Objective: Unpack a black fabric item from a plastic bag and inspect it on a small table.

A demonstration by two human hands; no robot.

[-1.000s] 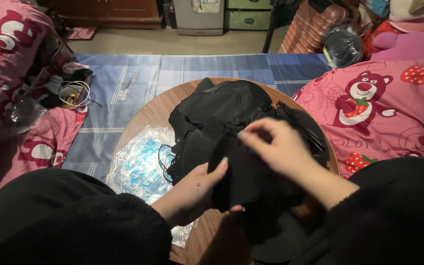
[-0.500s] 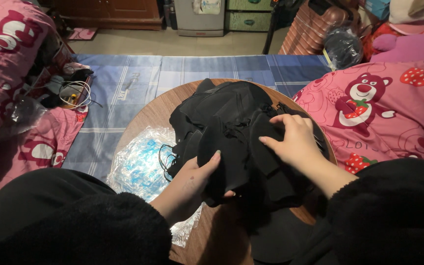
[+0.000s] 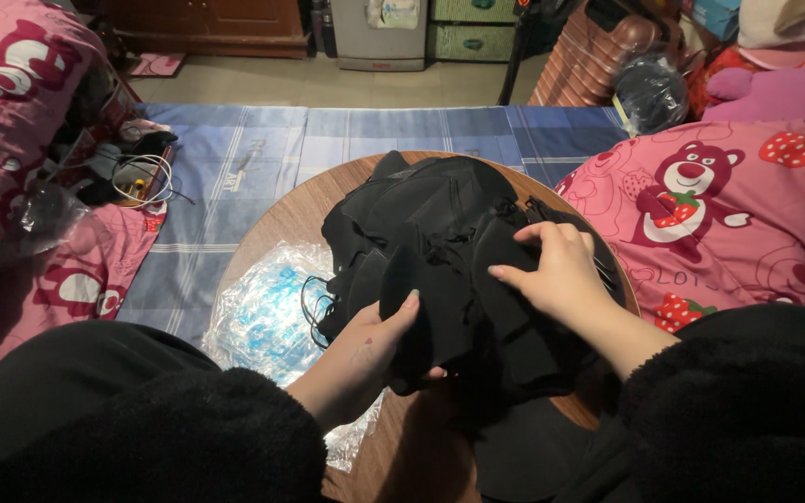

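Note:
A heap of black fabric pieces (image 3: 440, 224) lies on a round wooden table (image 3: 277, 224). My left hand (image 3: 375, 340) grips the near edge of one black piece, thumb on top and fingers underneath. My right hand (image 3: 552, 270) rests on the right side of the heap, fingers bent and pinching the black fabric. Both of my arms wear thick black fleece sleeves. A crinkled clear plastic bag (image 3: 263, 312) with blue print lies on the table left of the heap, beside my left wrist.
A blue checked mat (image 3: 263, 149) covers the floor beyond the table. Pink bedding with bear and strawberry prints (image 3: 729, 205) lies at the right and left (image 3: 11, 84). Cables and small items (image 3: 137, 177) sit at the left. A cabinet (image 3: 379, 33) and dark bag (image 3: 649, 93) stand at the back.
My right hand has slid from the middle of the heap out to its right side. My left hand has kept its grip on the near edge and shifted slightly.

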